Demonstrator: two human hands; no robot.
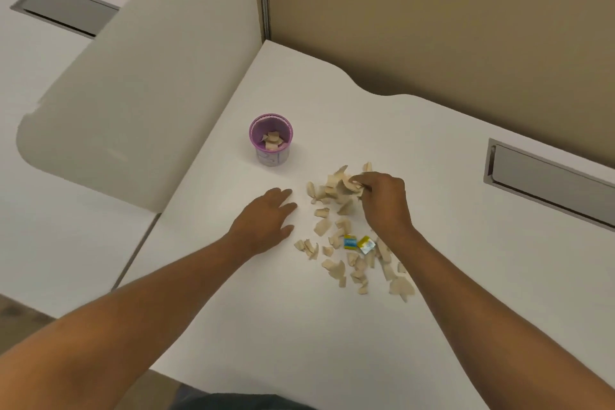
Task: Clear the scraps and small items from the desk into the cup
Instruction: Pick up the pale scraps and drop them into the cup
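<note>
The right hand (pixel 386 201) has its grip pinched on paper scraps (pixel 342 190) atop the pile. The left hand (pixel 266 220) lies flat on the white surface (pixel 266 326), fingers apart, near the purple cup (pixel 271 140) (some scraps inside).

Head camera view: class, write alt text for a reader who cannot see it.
A person's right hand pinches beige scraps from a pile on a white desk. The left hand rests flat nearby; a purple cup beyond already holds some scraps.

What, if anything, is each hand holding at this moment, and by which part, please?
The right hand pinches a few paper scraps by their near edges at the pile's top. The left hand rests open on the desk, holding nothing.
</note>
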